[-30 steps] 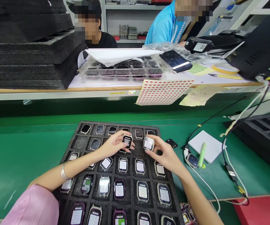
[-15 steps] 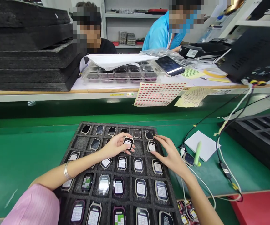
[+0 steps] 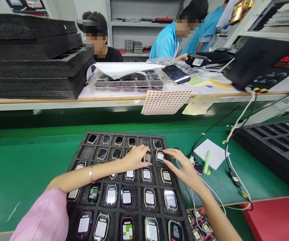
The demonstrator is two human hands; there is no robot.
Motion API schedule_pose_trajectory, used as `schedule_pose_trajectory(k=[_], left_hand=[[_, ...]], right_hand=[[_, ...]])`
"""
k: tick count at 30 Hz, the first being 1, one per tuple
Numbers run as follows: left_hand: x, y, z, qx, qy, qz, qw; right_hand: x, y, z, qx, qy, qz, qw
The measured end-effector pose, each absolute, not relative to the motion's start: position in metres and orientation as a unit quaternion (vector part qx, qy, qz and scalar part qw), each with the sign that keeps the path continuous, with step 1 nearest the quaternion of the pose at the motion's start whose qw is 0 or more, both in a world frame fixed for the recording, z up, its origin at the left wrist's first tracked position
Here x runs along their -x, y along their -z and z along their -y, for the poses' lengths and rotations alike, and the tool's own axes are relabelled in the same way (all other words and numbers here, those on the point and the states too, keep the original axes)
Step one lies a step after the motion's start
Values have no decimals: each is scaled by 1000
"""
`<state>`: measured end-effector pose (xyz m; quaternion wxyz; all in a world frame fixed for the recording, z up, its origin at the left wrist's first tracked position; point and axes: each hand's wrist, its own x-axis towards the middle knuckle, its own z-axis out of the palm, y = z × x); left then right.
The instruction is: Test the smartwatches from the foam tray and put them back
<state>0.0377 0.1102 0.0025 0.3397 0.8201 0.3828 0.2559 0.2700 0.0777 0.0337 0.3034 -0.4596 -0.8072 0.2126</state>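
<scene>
A black foam tray on the green bench holds several smartwatch bodies in its slots, some screens dark, some lit. My left hand pinches one smartwatch and sets it down in a slot of the second row. My right hand hovers beside it with fingers stretched out, its fingertips at the lit watch in the neighbouring slot. That hand holds nothing.
Black foam trays are stacked at the back left. The raised shelf carries a clear plastic tray, a phone and sticker sheets. A white pad, green pen, cables and black crate lie right. Two people sit opposite.
My right hand has set its watch into a second-row slot and let go. My left hand has moved right and lowered its watch into the slot beside it.
</scene>
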Motion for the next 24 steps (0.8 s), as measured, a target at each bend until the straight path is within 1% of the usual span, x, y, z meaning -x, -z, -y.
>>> schedule_pose_trajectory(k=[2,4,7,10,13,16,19,24], left_hand=[[-40,-4,-110,-841,-220,-398,292],[-35,-9,-107,-856,-189,-411,249],[-12,-20,-97,-863,-151,-448,181],[16,-26,-88,-838,-117,-522,109],[36,-22,-84,-817,-86,-565,78],[42,-14,-86,-812,-82,-572,82],[45,-5,-92,-808,-97,-570,111],[57,18,-101,-769,-175,-565,242]], right_hand=[[-262,-42,-85,448,-205,813,311],[-252,-49,-92,435,-198,827,297],[-229,-54,-101,390,-195,873,216],[-199,-48,-105,350,-181,908,145],[-173,-37,-109,349,-148,920,96],[-157,-29,-111,369,-119,919,65],[-152,-27,-108,391,-107,913,50],[-151,-26,-104,411,-116,903,40]])
